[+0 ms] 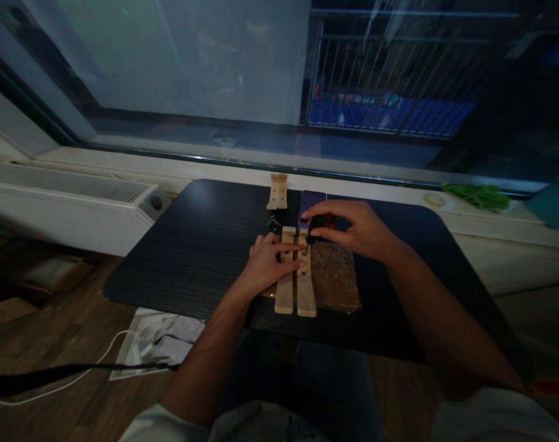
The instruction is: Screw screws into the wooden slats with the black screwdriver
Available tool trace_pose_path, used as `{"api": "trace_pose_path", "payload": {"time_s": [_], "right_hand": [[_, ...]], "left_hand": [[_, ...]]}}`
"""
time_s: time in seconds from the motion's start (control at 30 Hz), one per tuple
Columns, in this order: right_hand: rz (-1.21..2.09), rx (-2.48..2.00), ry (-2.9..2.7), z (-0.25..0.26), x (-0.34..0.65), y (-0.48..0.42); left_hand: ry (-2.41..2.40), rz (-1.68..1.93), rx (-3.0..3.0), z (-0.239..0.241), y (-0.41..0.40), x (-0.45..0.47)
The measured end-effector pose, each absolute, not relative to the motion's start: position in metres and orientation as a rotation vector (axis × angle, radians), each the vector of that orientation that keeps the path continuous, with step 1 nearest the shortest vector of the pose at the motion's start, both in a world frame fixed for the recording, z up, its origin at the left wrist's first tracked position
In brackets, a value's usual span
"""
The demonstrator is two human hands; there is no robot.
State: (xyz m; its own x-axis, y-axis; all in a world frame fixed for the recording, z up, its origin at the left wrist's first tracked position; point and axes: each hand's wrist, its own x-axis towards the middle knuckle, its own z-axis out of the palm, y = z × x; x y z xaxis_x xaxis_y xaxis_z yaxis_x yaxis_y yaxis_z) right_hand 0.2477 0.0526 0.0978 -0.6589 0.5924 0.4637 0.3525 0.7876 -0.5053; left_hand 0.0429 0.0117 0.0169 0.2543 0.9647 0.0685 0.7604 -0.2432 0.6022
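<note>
Left hand point(267, 263) is pressing down on two wooden strips point(305, 298) lying side by side on the counter point(191, 245), fingers point(292, 248) stretched flat and together across them. Right hand point(353, 230) is pinching a small dark object point(315, 228) at the strips' far end, fingers clamped on it. Brown sheet point(337, 279) is lying just right of the strips. Second wooden pair point(278, 191) and small metal spring point(273, 221) are sitting beyond the strips.
</note>
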Motion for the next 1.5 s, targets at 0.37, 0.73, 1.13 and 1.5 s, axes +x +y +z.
{"api": "trace_pose_path", "payload": {"time_s": [0.37, 0.73, 1.13, 1.5], "right_hand": [[0.552, -0.679, -2.392, 0.104, 0.253, 0.051], [0.531, -0.798, -2.286, 0.101, 0.249, 0.052], [0.442, -0.837, -2.262, 0.097, 0.245, 0.05], [0.345, -0.669, -2.316, 0.092, 0.245, 0.053]], "left_hand": [[1.551, 0.63, 2.085, 0.014, 0.013, 0.043], [1.548, 0.609, 2.077, 0.016, 0.012, 0.042], [1.559, 0.61, 2.063, 0.018, 0.011, 0.044], [1.549, 0.625, 2.071, 0.016, 0.012, 0.042]]}}
